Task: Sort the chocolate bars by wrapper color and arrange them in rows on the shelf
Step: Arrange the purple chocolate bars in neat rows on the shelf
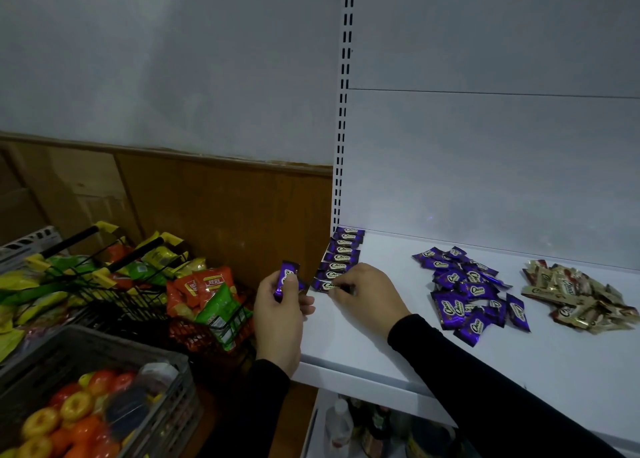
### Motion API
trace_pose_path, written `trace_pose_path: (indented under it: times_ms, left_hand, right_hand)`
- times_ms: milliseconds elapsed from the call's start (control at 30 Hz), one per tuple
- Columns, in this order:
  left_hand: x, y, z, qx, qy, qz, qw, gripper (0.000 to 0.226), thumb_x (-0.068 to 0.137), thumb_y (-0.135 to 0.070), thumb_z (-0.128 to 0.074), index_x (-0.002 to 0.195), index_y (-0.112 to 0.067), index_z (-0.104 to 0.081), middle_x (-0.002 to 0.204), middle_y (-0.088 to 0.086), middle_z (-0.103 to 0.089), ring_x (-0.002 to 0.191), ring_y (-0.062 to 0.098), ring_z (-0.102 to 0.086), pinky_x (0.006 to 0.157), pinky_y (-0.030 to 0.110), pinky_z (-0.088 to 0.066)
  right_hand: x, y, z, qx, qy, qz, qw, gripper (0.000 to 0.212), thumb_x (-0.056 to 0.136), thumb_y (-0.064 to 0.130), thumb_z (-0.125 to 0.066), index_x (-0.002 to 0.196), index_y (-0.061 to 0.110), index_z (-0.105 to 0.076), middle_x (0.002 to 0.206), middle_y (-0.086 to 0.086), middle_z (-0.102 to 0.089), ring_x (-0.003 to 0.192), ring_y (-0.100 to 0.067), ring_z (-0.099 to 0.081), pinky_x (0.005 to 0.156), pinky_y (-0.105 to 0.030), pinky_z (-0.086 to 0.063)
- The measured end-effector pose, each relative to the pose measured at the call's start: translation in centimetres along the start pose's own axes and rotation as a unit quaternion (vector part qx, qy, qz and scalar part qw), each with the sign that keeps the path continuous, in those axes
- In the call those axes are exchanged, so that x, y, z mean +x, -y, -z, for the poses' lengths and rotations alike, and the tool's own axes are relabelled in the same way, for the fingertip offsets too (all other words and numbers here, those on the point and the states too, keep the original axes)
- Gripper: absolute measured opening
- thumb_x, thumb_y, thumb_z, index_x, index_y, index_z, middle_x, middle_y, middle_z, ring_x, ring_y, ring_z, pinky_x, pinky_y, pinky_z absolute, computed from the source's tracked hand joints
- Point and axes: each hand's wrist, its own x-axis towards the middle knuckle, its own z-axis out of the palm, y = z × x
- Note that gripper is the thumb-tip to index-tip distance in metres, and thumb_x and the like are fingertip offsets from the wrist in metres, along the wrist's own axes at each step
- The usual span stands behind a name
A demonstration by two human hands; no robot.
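A row of several purple chocolate bars [341,257] runs along the left edge of the white shelf [363,336], from the back wall toward the front. My right hand [363,289] pinches the nearest purple bar [323,285] at the row's front end. Just off the shelf's left edge, my left hand [282,314] grips a few purple bars [286,279] held upright. A loose heap of purple bars [471,293] lies mid-shelf. A heap of gold-and-brown bars [575,296] lies to its right.
Left of the shelf stands a black wire basket [138,295] full of snack bags. A grey crate [104,388] with colourful fruit-like items sits at the bottom left. Bottles [341,426] stand on the level below the shelf.
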Motion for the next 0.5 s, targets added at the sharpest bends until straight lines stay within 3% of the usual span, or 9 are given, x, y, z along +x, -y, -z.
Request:
trace_pose_path:
  times_ms: [500]
  left_hand:
    - [0.16, 0.13, -0.05, -0.009, -0.003, 0.000, 1.000, 0.015, 0.104, -0.029, -0.050, 0.118, -0.026, -0.052, 0.092, 0.004, -0.066, 0.075, 0.017, -0.066, 0.064, 0.030, -0.053]
  right_hand:
    - [0.22, -0.29, -0.65, -0.015, -0.008, 0.005, 1.000, 0.022, 0.087, 0.028, -0.057, 0.079, 0.013, -0.071, 0.083, -0.003, -0.065, 0.081, -0.014, -0.055, 0.073, -0.037, -0.051]
